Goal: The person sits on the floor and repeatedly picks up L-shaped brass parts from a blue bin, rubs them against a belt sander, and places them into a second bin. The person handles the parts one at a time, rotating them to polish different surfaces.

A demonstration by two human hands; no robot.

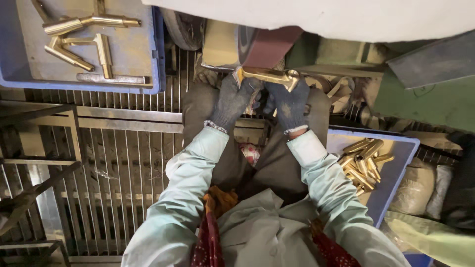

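Here, angular brass fitting (269, 75) w/ gritty belt (264, 47)

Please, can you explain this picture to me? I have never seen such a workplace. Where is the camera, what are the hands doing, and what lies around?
The camera sits on the person's head and looks down. Both hands wear dark gloves. The left hand and right hand together hold a brass-coloured part against a reddish sanding belt. A blue tray at upper left holds a few similar brass parts. Another blue tray at right holds a pile of brass pieces. Below is a metal grate.
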